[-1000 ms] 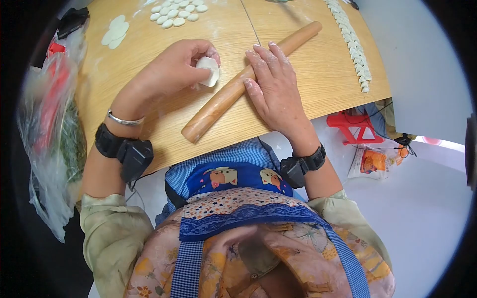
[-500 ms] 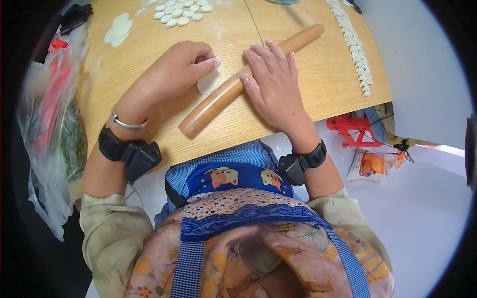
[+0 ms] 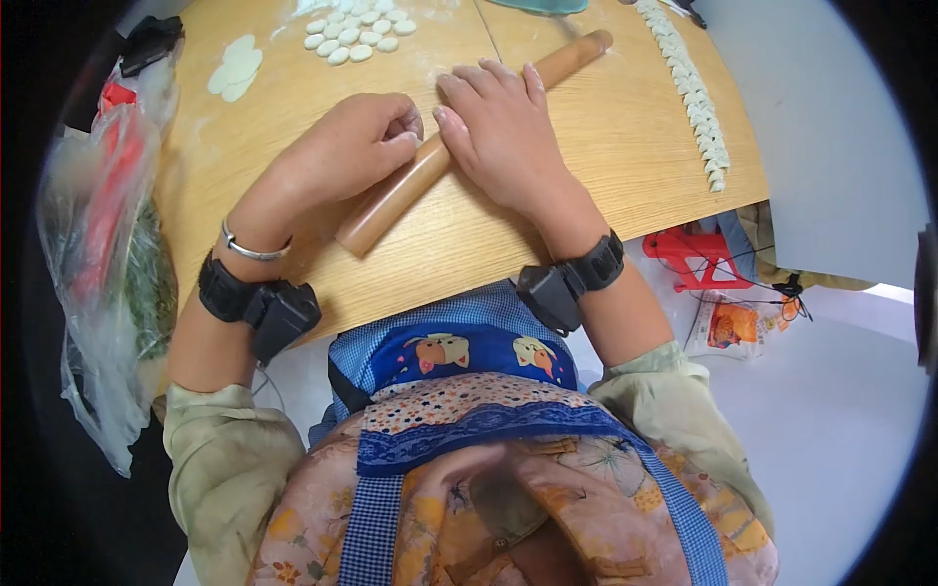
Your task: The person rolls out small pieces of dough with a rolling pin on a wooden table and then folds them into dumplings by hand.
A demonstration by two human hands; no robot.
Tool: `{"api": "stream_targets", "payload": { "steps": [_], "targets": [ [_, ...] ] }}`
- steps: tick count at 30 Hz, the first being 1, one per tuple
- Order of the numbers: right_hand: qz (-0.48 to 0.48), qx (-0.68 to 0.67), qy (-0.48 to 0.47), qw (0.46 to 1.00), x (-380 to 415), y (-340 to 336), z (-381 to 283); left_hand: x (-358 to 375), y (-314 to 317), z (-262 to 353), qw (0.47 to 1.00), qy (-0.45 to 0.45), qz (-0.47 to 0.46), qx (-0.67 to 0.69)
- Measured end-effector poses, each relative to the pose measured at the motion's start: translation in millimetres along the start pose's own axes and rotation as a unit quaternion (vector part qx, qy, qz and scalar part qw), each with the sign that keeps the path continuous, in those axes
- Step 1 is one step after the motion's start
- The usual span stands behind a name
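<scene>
A wooden rolling pin (image 3: pixel 396 198) lies slantwise on the table, its near end at lower left. My right hand (image 3: pixel 503 132) rests palm down across the middle of the pin, fingers stretched out and slightly spread over it. Left of the pin, my left hand (image 3: pixel 357 142) is closed, thumb and fingers curled together right beside the pin. The round dough wrapper at its fingertips is hidden now by the hand and pin. Both hands have flour on the fingers.
Small flattened dough pieces (image 3: pixel 358 37) sit at the back, with rolled wrappers (image 3: pixel 235 68) left of them. A long row of shaped dough pieces (image 3: pixel 692 93) runs along the right. Plastic bags (image 3: pixel 107 244) hang at the left edge; a red stool (image 3: pixel 692 256) stands below right.
The rolling pin and my right hand have moved left and slightly away from me, over the wrapper, which has gone out of sight. My left hand has shifted slightly down.
</scene>
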State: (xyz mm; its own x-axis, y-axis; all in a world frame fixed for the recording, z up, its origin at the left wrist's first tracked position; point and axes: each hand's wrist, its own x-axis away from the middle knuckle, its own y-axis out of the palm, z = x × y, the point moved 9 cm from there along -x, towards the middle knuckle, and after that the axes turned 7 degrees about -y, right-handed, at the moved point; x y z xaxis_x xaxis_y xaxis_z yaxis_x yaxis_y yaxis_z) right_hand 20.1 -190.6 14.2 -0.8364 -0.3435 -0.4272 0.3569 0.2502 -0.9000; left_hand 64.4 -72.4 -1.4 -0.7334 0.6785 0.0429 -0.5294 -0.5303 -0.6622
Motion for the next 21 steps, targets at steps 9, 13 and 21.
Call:
{"api": "stream_targets", "payload": {
  "steps": [9,13,21],
  "targets": [
    [0.010,-0.019,0.037,0.999,42,-21,3,5,6,12,0.999,-0.035,-0.037,0.014],
    [0.001,-0.024,0.044,0.999,43,-20,4,4,11,3,0.999,-0.018,-0.010,0.038],
    [-0.016,-0.059,0.071,0.996,45,-17,8,32,12,-1,0.992,-0.064,0.079,0.076]
  ]
}}
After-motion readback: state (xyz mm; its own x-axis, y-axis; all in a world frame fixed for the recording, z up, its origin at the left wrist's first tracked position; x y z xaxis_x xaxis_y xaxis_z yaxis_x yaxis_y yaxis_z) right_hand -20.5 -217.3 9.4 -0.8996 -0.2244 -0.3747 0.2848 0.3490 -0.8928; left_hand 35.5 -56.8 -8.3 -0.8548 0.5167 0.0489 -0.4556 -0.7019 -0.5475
